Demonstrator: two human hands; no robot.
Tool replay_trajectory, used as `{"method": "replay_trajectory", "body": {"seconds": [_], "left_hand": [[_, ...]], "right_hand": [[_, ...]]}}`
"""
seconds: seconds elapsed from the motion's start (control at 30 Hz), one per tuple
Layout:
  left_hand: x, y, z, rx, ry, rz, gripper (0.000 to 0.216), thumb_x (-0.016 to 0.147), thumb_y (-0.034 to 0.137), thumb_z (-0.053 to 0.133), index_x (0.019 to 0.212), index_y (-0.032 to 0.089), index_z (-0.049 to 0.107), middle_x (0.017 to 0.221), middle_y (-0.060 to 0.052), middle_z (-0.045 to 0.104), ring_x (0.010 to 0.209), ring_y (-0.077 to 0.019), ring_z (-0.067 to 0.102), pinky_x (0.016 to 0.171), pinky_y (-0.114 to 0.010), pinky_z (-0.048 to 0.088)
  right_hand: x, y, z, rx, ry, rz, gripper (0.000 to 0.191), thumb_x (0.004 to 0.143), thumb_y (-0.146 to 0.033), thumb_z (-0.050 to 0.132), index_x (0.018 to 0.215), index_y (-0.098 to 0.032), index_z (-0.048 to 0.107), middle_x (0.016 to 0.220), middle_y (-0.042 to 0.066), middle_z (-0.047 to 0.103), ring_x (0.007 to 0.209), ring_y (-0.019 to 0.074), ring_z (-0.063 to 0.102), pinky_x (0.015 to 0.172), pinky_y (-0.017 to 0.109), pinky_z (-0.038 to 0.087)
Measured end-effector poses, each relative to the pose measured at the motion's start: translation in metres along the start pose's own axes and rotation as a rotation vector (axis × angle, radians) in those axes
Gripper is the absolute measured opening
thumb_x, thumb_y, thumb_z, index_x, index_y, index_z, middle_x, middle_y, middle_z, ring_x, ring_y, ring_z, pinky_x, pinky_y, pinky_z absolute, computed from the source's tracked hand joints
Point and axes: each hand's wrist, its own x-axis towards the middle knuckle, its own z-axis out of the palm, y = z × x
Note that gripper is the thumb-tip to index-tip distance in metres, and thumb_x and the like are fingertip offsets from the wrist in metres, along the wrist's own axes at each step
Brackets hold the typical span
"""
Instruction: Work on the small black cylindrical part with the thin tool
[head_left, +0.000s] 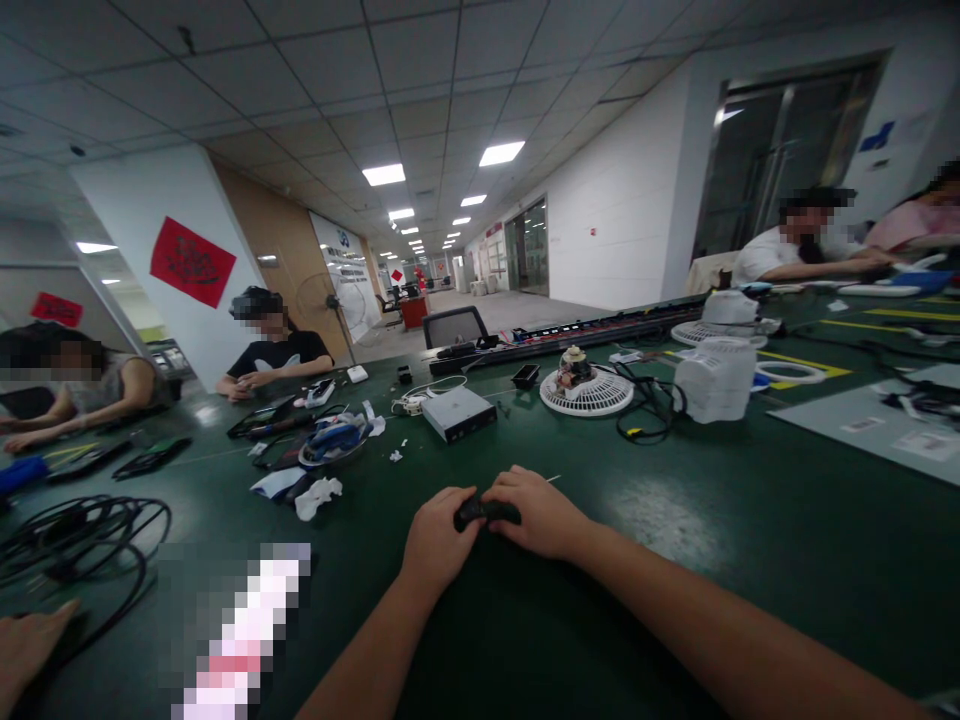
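My left hand [437, 535] and my right hand [538, 510] meet low over the green table. Between them they grip a small black curved plastic piece [491, 511], fingers closed round its two ends. Its exact kind is hard to make out, since the fingers cover much of it. A thin pale sliver [553, 479] shows just past my right hand. Farther along the table lies a silver optical drive [459, 410] with a dark front. Beyond it stand a white fan grille [587, 390] with an exposed motor and a white plastic housing [716, 380].
Crumpled white tissue [319, 498] and a blue-and-white device [335, 438] lie to the left. Black cables [75, 530] coil at far left, near another person's hand [34, 640]. A grey panel [885, 420] lies on the right. Several people sit around the table.
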Motion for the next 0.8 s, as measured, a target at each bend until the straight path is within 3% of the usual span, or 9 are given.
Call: {"method": "replay_trajectory", "body": {"seconds": [0.3,0.43,0.6,0.8], "left_hand": [[0.001,-0.002,0.001,0.025,0.017,-0.023,0.037,0.076,0.012,0.074,0.113,0.018,0.071,0.112,-0.008,0.073,0.104,-0.0251,0.068,0.096,-0.04,0.052],[0.001,-0.002,0.0,0.026,0.021,-0.03,0.037,0.075,0.013,0.075,0.112,0.019,0.071,0.111,-0.007,0.074,0.103,-0.0252,0.068,0.095,-0.04,0.052],[0.001,-0.002,-0.001,0.025,0.025,-0.049,0.038,0.075,0.015,0.075,0.113,0.02,0.071,0.11,-0.006,0.073,0.102,-0.0246,0.068,0.094,-0.04,0.052],[0.0,-0.004,0.0,0.02,0.013,-0.065,0.038,0.077,0.018,0.074,0.114,0.02,0.07,0.112,-0.006,0.073,0.104,-0.0248,0.067,0.096,-0.04,0.051]], "right_hand": [[0.002,0.005,0.0,-0.056,-0.099,0.036,0.009,0.085,-0.02,0.069,0.092,-0.022,0.075,0.096,0.005,0.069,0.092,0.0223,0.059,0.081,0.034,0.043],[0.002,0.006,-0.002,-0.075,-0.086,0.074,0.011,0.084,-0.025,0.071,0.094,-0.022,0.075,0.093,0.005,0.069,0.091,0.0229,0.059,0.078,0.034,0.042],[0.002,0.009,-0.004,-0.113,-0.058,0.215,0.03,0.077,-0.042,0.078,0.097,-0.021,0.073,0.098,0.008,0.068,0.095,0.0269,0.058,0.078,0.035,0.043],[0.002,0.01,-0.008,-0.019,-0.075,0.323,0.022,0.074,-0.034,0.081,0.085,-0.02,0.068,0.082,0.004,0.067,0.081,0.0223,0.06,0.065,0.029,0.04]]}}
